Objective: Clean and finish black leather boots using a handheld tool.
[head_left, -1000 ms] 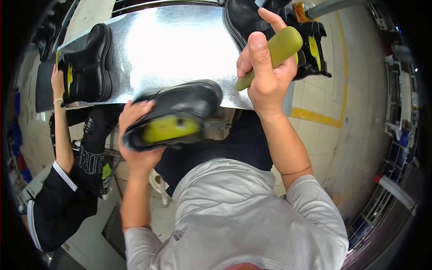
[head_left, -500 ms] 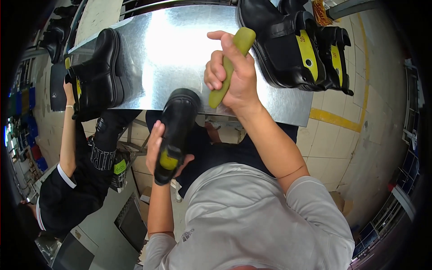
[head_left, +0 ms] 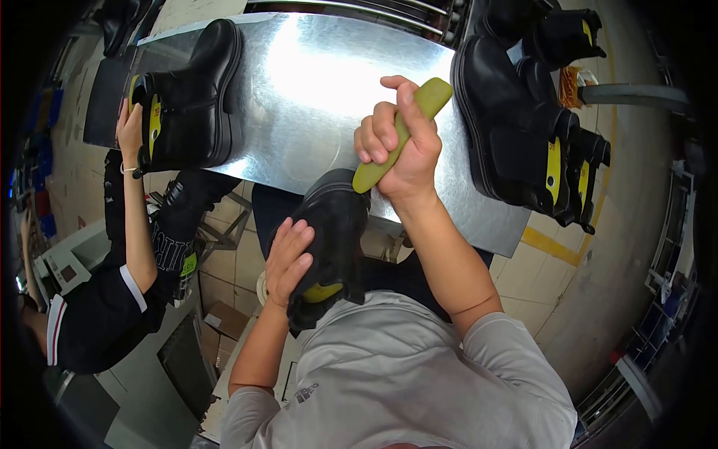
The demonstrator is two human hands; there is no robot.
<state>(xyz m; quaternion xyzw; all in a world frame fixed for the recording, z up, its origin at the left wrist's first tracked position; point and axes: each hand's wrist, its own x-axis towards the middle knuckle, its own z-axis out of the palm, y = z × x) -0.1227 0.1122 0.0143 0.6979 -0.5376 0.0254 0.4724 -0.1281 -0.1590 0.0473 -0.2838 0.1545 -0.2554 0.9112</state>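
A black ankle boot (head_left: 329,232) tilts at the table's near edge, toe away from me and its opening toward me, with yellow-green showing inside. My left hand (head_left: 289,262) is closed on the boot's left side; part of its grip is hidden. Above the table edge, my right hand (head_left: 400,142) is wrapped round a long olive-green bar (head_left: 430,97) with rounded ends. The bar's lower tip lies close to the boot's toe; I cannot tell whether they touch.
The shiny metal table (head_left: 299,120) carries a black boot (head_left: 198,97) at left and several boots (head_left: 508,120) at right. A co-worker's hand (head_left: 129,135) is at the left boot's opening. Metal rollers (head_left: 374,19) run behind the table, and a grey rail (head_left: 636,96) juts in at right.
The boot in my left hand has turned and moved right, closer to the bar. My right hand has come slightly down and right. The surroundings have shifted in view, and the co-worker's arm has moved.
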